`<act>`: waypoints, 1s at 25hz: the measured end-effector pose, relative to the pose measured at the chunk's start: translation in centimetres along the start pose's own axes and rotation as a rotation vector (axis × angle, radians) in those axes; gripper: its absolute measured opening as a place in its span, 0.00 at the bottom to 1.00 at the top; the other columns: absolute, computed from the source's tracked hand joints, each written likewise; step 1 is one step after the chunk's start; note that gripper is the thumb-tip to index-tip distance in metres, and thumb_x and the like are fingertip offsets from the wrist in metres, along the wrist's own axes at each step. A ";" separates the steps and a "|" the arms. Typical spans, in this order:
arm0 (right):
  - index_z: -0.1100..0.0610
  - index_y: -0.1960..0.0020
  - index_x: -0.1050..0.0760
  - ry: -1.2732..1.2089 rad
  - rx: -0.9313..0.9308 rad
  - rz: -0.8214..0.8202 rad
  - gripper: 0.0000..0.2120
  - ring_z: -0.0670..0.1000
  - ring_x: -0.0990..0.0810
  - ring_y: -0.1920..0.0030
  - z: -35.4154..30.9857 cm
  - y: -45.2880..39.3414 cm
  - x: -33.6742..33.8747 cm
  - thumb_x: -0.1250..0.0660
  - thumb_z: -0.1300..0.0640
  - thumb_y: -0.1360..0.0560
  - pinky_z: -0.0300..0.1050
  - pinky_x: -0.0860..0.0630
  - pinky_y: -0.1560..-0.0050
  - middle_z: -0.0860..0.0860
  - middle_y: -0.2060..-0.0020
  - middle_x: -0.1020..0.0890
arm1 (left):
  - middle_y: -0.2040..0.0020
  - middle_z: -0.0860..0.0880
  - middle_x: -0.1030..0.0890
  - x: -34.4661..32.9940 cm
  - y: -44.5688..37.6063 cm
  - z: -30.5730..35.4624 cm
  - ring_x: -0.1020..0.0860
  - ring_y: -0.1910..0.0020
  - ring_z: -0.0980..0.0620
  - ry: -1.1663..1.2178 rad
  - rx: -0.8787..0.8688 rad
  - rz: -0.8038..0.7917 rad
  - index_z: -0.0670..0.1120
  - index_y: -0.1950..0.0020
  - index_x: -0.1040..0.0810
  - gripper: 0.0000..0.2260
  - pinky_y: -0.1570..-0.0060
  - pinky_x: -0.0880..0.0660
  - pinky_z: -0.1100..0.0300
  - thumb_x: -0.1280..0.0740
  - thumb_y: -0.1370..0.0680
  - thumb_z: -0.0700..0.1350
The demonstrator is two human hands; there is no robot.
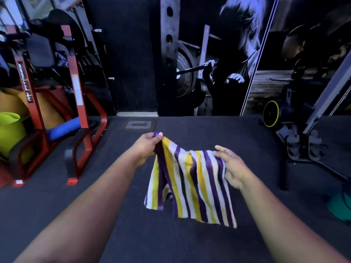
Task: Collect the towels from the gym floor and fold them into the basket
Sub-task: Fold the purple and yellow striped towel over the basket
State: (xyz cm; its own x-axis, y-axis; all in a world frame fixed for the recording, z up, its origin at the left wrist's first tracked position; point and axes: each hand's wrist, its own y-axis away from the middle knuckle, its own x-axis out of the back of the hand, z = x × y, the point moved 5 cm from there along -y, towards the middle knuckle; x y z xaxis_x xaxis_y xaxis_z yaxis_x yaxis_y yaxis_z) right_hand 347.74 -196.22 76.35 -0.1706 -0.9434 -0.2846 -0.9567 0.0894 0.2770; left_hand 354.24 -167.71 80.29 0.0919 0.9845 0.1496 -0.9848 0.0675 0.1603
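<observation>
A towel [191, 185] striped purple, yellow and white hangs in the air above the dark gym floor [95, 205]. My left hand [147, 145] pinches its upper left corner, bunched between thumb and fingers. My right hand [232, 166] holds the upper right edge, with the thumb stretched out over the cloth and the fingers behind it. The towel's lower edge hangs free and partly doubled at the left. No basket is in view.
A red metal gym frame [77, 111] stands at the left, with yellow-green [10, 133] and blue [62, 128] items behind it. A black bench stand [303, 149] and a yellow-rimmed wheel [270, 113] are at the right. A green object [340, 205] lies at the right edge.
</observation>
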 end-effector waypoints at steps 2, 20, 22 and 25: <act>0.55 0.37 0.21 0.029 0.051 0.003 0.17 0.53 0.14 0.54 -0.5 0.0 0.7 0.31 0.68 0.23 0.46 0.17 0.53 0.58 0.50 0.14 | 0.60 0.47 0.18 -1.2 0.8 -0.5 0.20 0.60 0.49 0.249 0.026 -0.084 0.47 0.54 0.22 0.07 0.54 0.22 0.55 0.33 0.17 0.46; 0.53 0.42 0.20 0.209 0.146 0.151 0.16 0.53 0.14 0.55 -2.2 0.4 2.4 0.28 0.67 0.26 0.53 0.18 0.46 0.55 0.52 0.13 | 0.50 0.48 0.18 -1.4 -1.5 -2.8 0.19 0.56 0.50 0.295 0.099 0.179 0.49 0.34 0.28 0.14 0.53 0.21 0.52 0.33 0.19 0.43; 0.58 0.42 0.20 0.159 0.161 0.160 0.15 0.54 0.15 0.55 -2.4 0.7 2.4 0.29 0.70 0.26 0.54 0.18 0.47 0.59 0.51 0.13 | 0.53 0.49 0.19 -2.1 -0.7 -2.4 0.20 0.59 0.52 0.491 0.058 0.087 0.49 0.36 0.26 0.13 0.56 0.22 0.54 0.32 0.18 0.39; 0.58 0.45 0.19 0.341 0.310 0.248 0.14 0.53 0.14 0.58 -2.8 1.1 3.3 0.26 0.71 0.28 0.51 0.17 0.50 0.57 0.55 0.13 | 0.54 0.46 0.16 -2.1 -0.2 -1.5 0.17 0.54 0.51 0.291 -0.079 -0.182 0.48 0.33 0.25 0.23 0.49 0.20 0.55 0.26 0.25 0.33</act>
State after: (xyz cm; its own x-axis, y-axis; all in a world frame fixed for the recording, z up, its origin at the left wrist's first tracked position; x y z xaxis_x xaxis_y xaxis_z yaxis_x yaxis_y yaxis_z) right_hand 346.72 -200.13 78.25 -0.3638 -0.9277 0.0841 -0.9310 0.3650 -0.0008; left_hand 353.99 -169.55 78.46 0.2325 0.9592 -0.1606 -0.9654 0.2476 0.0812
